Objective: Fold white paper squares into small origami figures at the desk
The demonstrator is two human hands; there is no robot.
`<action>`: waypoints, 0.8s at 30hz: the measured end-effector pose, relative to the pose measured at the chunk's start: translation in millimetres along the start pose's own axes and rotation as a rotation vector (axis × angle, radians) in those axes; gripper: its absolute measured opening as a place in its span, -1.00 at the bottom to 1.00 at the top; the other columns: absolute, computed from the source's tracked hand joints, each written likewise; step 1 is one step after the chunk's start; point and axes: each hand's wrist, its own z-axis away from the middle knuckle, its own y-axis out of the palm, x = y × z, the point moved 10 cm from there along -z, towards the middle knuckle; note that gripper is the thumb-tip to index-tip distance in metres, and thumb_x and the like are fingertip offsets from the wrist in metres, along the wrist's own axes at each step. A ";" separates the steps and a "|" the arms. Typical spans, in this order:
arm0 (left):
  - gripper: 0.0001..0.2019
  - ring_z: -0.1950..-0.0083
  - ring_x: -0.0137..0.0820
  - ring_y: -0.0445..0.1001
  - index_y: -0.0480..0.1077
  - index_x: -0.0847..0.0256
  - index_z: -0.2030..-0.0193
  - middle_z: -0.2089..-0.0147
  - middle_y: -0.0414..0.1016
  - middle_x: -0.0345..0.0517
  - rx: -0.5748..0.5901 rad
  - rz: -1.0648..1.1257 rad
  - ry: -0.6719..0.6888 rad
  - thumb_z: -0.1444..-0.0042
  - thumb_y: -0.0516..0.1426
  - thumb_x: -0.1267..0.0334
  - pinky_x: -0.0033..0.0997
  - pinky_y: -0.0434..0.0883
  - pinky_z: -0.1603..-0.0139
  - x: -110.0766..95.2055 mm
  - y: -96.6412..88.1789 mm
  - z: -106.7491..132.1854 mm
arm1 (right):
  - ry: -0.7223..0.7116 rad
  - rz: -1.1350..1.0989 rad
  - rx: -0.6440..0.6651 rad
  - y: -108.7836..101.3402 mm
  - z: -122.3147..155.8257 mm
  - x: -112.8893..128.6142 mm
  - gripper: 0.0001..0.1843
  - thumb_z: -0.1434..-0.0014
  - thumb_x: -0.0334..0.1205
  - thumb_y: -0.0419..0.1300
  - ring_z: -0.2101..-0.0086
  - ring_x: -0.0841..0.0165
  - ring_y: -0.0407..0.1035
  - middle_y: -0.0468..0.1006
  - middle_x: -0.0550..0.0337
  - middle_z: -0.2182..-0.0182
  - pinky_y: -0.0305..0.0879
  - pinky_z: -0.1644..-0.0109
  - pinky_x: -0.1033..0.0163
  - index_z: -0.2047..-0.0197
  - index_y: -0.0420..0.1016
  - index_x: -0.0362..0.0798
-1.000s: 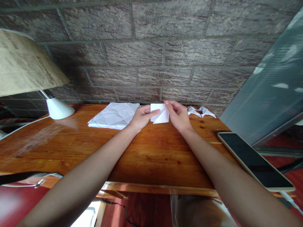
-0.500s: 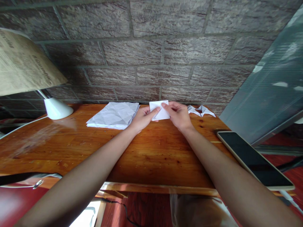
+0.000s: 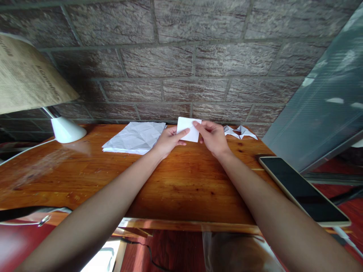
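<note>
Between my two hands, a small square of folded white paper [image 3: 188, 124] is held up over the back of the wooden table. My left hand [image 3: 169, 141] pinches its left side, thumb across the front and fingers mostly behind. The upper right of the square is gripped by my right hand [image 3: 212, 136], its thumb pressed on the face and fingers behind the edge. Left of my hands lies a stack of creased white paper sheets [image 3: 134, 138]. Just beyond my right hand sit small folded white paper shapes [image 3: 240, 131].
A smartphone [image 3: 304, 190] with a cable plugged in lies at the table's [image 3: 181, 189] right edge. At the back left stands a lamp [image 3: 68, 129] with a newsprint shade. The brick wall [image 3: 178, 60] rises directly behind, and a translucent panel [image 3: 317, 94] leans at the right.
The folded paper square has tilted slightly clockwise and shifted a little up and left. Both hands keep hold of it, and the left fingertips now show below its lower edge.
</note>
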 end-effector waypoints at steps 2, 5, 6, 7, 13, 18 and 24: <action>-0.53 0.24 -0.39 0.54 0.59 0.25 0.21 0.21 0.64 -0.04 -0.053 0.014 0.010 0.21 0.45 -0.02 -0.53 0.42 0.40 -2.4 -5.6 -1.1 | 0.036 -0.025 0.009 1.0 -0.3 -3.5 -0.49 0.04 0.26 0.38 0.59 0.49 0.21 0.48 0.26 0.56 0.14 0.58 0.35 0.47 0.52 -0.07; -0.54 0.37 -0.46 0.46 0.57 0.28 0.28 0.33 0.59 -0.10 -0.114 -0.032 0.089 0.20 0.43 -0.05 -0.55 0.34 0.48 -12.1 -12.4 -1.6 | 0.122 -0.059 0.038 4.6 0.7 -12.7 -0.49 0.12 0.24 0.43 0.52 0.46 0.29 0.51 0.21 0.53 0.15 0.57 0.38 0.50 0.50 -0.07; -0.55 0.41 -0.48 0.42 0.56 0.29 0.31 0.38 0.56 -0.12 -0.114 -0.068 0.123 0.18 0.43 -0.06 -0.54 0.31 0.50 -15.7 -12.5 -1.4 | 0.146 -0.073 0.038 4.9 1.1 -15.4 -0.51 0.14 0.21 0.45 0.51 0.46 0.30 0.52 0.21 0.53 0.13 0.58 0.39 0.46 0.53 -0.07; -0.56 0.45 -0.50 0.37 0.55 0.29 0.35 0.42 0.52 -0.15 -0.107 -0.109 0.152 0.17 0.42 -0.06 -0.54 0.28 0.52 -18.3 -11.7 -1.3 | 0.164 -0.085 0.029 4.2 1.4 -17.7 -0.52 0.15 0.18 0.46 0.52 0.47 0.29 0.51 0.23 0.54 0.09 0.59 0.40 0.41 0.56 -0.07; -0.59 0.38 -0.43 0.41 0.53 0.24 0.25 0.36 0.53 -0.17 -0.149 -0.273 0.269 0.11 0.39 -0.04 -0.48 0.33 0.44 -22.3 -15.4 -0.7 | 0.221 -0.125 0.010 0.9 0.9 -24.0 -0.51 0.20 0.09 0.51 0.61 0.52 0.18 0.42 0.31 0.65 0.04 0.59 0.37 0.29 0.62 -0.10; -0.44 0.27 -0.37 0.51 0.51 0.20 0.06 0.27 0.59 -0.15 -0.278 -0.146 0.329 0.22 0.45 0.04 -0.42 0.42 0.25 -28.1 -31.2 0.4 | 0.326 -0.060 0.141 11.3 7.7 -31.4 -0.54 0.26 0.05 0.54 0.55 0.50 0.22 0.51 0.24 0.58 0.07 0.54 0.37 0.36 0.66 -0.10; -0.38 0.32 -0.38 0.52 0.50 0.25 0.12 0.29 0.62 -0.13 -0.264 0.089 0.154 0.37 0.50 0.09 -0.38 0.44 0.23 -12.5 -27.5 -3.0 | 0.299 0.001 0.079 4.3 7.8 -23.0 -0.52 0.25 0.06 0.52 0.53 0.51 0.16 0.55 0.25 0.51 0.01 0.51 0.34 0.29 0.69 -0.08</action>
